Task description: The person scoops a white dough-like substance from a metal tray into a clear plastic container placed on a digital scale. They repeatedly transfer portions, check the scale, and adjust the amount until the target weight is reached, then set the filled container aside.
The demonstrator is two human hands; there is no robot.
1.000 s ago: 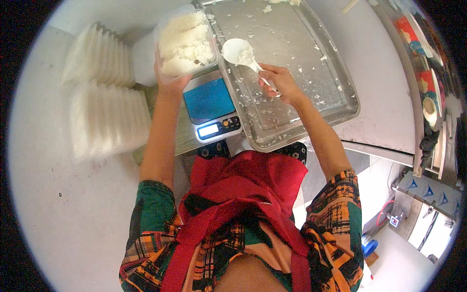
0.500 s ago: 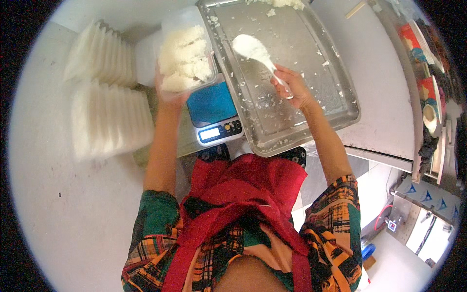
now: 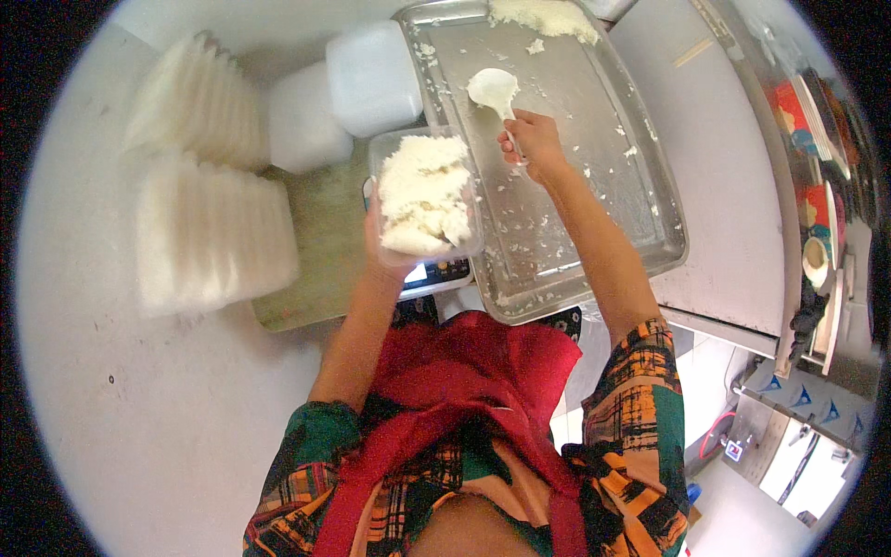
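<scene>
My left hand (image 3: 383, 249) is closed around the near left side of a clear plastic container (image 3: 476, 209). Cooked white rice (image 3: 425, 190) is heaped inside it. Beneath is a digital kitchen scale (image 3: 453, 276), mostly covered; whether the container touches it I cannot tell. My right hand (image 3: 538, 144) grips the handle of a white rice paddle (image 3: 494, 88), its bowl held over a large metal tray (image 3: 566, 232). Scattered grains stick to the tray, and a larger patch of rice (image 3: 543, 17) lies at its far end.
Stacked empty clear containers (image 3: 213, 237) stand on the left. Two whitish tubs (image 3: 373, 79) sit at the far side, beyond the scale, on a greenish board (image 3: 316, 292). A shelf edge with dishes (image 3: 817, 251) runs along the right.
My left hand has brought the filled container right and nearer, over the scale, uncovering the whitish tubs behind. My right hand has shifted slightly left and farther with the paddle.
</scene>
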